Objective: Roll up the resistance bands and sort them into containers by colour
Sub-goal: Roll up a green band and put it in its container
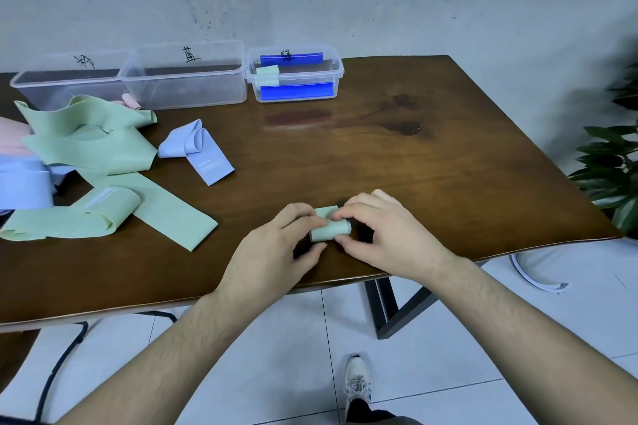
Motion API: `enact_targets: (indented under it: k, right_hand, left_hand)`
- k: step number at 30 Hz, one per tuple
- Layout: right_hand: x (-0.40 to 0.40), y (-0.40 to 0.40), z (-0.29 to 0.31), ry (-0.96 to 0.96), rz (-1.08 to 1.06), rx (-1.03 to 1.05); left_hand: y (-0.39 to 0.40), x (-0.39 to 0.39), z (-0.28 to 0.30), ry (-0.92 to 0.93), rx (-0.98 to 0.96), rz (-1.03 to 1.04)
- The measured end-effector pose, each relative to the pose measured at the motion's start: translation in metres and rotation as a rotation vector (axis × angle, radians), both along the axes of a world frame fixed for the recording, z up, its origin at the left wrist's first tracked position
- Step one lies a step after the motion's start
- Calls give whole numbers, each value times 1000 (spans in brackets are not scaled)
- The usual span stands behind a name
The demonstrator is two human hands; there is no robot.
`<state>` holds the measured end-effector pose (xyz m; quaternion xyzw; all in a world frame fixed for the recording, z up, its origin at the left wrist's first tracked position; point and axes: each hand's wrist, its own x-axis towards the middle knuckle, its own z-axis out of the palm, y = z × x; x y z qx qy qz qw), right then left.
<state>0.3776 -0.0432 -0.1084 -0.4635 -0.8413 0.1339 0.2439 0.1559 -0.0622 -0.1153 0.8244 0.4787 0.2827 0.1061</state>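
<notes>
Both hands meet at the near edge of the wooden desk [397, 155], forearms angled inward. The left hand [276, 245] and right hand [383, 235] pinch a rolled green band [329, 226] between curled fingers and thumbs; the roll is a short, smooth cylinder resting on the desk. Left of the roll lie flat, rubbery loose green bands [93, 152] and a folded lilac band [198, 152]. Beyond the roll stand three clear plastic containers: the left container [65, 83], middle container [186, 79], and right container [293, 78] with blue clips, holding one green roll [267, 74].
</notes>
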Motion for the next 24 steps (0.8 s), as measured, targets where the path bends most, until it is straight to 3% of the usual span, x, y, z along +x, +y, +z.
enact_targets:
  k: [18,24]
  right_hand:
    - [-3,11,-1,-14,-11,18]
    - [-6,17,2,-25,-34,-4]
  left_hand:
    - [8,2,4,61,-9,53]
    - [15,-1,4,169,4,56]
